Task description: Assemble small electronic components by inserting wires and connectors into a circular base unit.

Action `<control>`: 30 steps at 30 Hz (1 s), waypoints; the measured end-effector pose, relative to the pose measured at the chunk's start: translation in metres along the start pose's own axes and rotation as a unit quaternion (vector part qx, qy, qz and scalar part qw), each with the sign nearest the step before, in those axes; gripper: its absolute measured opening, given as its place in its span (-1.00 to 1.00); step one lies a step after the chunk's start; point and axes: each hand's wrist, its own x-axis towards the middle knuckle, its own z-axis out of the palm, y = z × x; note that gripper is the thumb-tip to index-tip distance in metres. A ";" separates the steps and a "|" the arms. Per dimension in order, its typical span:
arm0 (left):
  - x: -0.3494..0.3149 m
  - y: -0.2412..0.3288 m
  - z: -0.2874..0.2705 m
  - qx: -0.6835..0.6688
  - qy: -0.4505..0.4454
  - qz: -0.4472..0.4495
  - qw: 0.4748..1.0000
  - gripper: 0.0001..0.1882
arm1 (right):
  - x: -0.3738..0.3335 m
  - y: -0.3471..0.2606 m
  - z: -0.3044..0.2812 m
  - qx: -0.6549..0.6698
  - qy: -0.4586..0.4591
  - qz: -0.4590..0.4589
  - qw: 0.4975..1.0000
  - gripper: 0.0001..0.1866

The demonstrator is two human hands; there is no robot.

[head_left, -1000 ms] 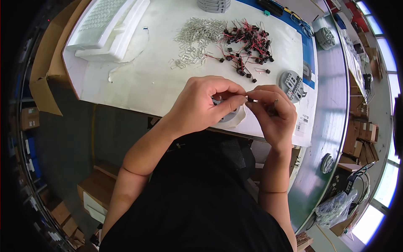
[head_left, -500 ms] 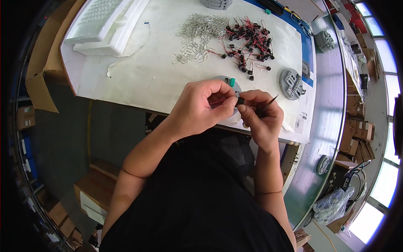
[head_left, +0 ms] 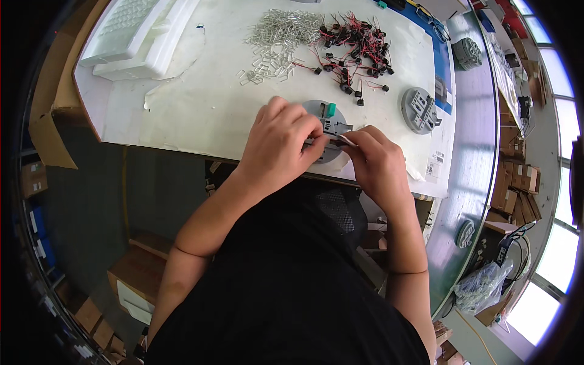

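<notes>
A round grey fixture [head_left: 329, 112] with a green block [head_left: 331, 110] on its top lies at the table's near edge, partly covered by my hands. My left hand [head_left: 283, 137] is closed at the fixture's left side. Its thumb and index finger pinch low over the middle, and what they hold is hidden. From the right, my right hand [head_left: 378, 159] grips a slim, pale, tweezer-like tool [head_left: 347, 140] between thumb and fingers. The tool's end reaches the fixture's middle, beside a small dark part.
Beyond the hands lie a heap of bent clear pieces [head_left: 283, 33] and a pile of small black parts with red and black wires [head_left: 359, 48]. Another grey fixture [head_left: 420, 111] sits to the right. White foam trays [head_left: 137, 42] stand far left, near an open carton [head_left: 52, 131].
The small black part between my hands has gone down to the fixture. My right hand has turned the slim tool inward, and my left hand has rolled over with knuckles up.
</notes>
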 end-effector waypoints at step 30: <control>-0.006 -0.019 0.011 -0.028 0.001 0.037 0.999 -0.31 | -0.003 -0.033 0.014 -0.213 -0.030 -0.012 0.976 -0.81</control>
